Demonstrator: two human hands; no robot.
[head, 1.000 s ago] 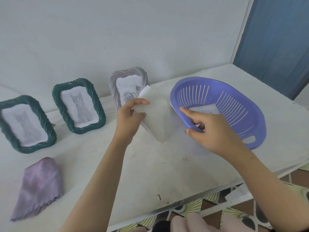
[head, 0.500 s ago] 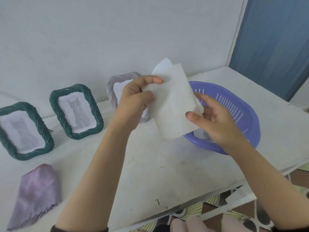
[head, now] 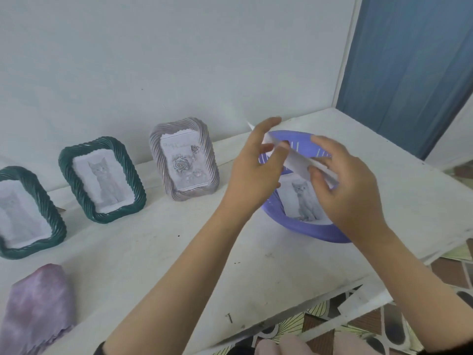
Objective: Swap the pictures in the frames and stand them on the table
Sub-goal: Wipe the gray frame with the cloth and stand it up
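Observation:
Three frames stand along the wall on the white table (head: 153,252): two green ones with cat pictures (head: 102,180) (head: 23,213) and a lilac one with a rose picture (head: 184,160). A purple basket (head: 307,229) at the right holds a loose cat picture (head: 302,198). Above the basket, my left hand (head: 256,170) and my right hand (head: 350,183) both pinch a white sheet of paper (head: 297,160), seen nearly edge-on. The sheet's printed side is hidden.
A folded purple cloth (head: 38,311) lies at the table's front left. The white wall runs behind the frames, and a blue door (head: 409,73) stands at the far right. The table's front edge drops to a patterned floor (head: 320,326).
Both hands carried the sheet to the right, over the basket, and tilted it from facing me to nearly edge-on. The rose frame and the cat picture in the basket are now uncovered.

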